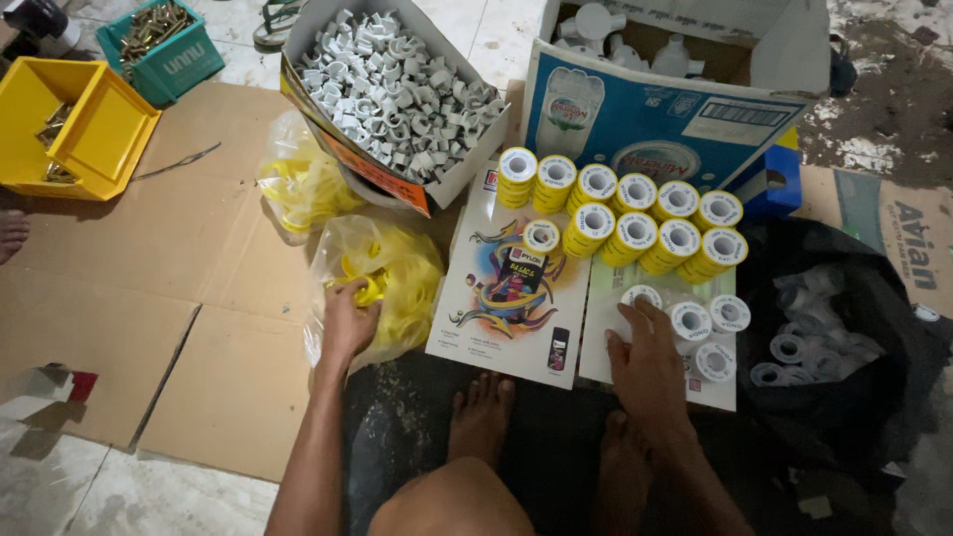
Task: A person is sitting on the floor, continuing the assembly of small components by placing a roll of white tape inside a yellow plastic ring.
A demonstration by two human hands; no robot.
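My left hand (347, 320) reaches into a clear plastic bag (382, 268) of yellow ring covers and closes on one of them. My right hand (647, 359) rests flat on a printed sheet (601, 328), fingertips on a white tape roll (641, 296). More white tape rolls (709, 337) lie beside that hand. Behind them stand stacks of yellow-cased tape rolls (635, 218) in rows. A single yellow-cased roll (541, 236) sits on a colourful poster sheet (506, 298).
A cardboard box of white plastic clips (392, 84) stands behind. A blue printed carton (655, 119) holds white parts. A black bag (824, 337) with white rolls lies right. A yellow bin (84, 129) and teal bin (164, 45) sit far left. My bare feet (481, 417) are below.
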